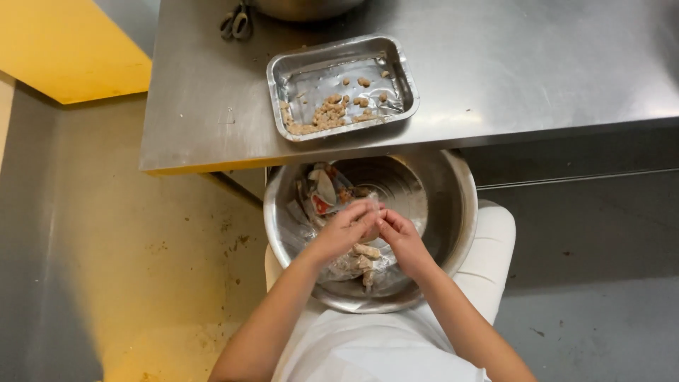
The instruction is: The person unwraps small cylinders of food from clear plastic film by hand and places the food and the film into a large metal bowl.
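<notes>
Pale, floury brown, a small food piece [373, 218] sits pinched where the fingertips of both hands meet, over the middle of a large steel bowl [463, 205]. The left hand [346, 228] curls its fingers nearly closed around the piece from one side; the right hand [399, 233] meets it from the other, thumb and forefinger drawn together on it. How much of the piece each hand covers cannot be told, since the fingers overlap. Holding the work directly above the bowl likely lets scraps fall inside rather than onto the floor. Below the hands, on the bowl's floor, lie several more pale pieces [364, 256] on clear plastic wrapping, and a crumpled red-and-white wrapper [322, 197] rests against the far-left wall. The bowl appears to rest on the person's lap, on white clothing [495, 240], tucked partly under the edge of a steel table [537, 71]. On the table, just beyond the bowl, a rectangular metal tray [396, 56] holds small brown crumbly bits [327, 113], within easy reach. Scissors [237, 22] lie farther back.
</notes>
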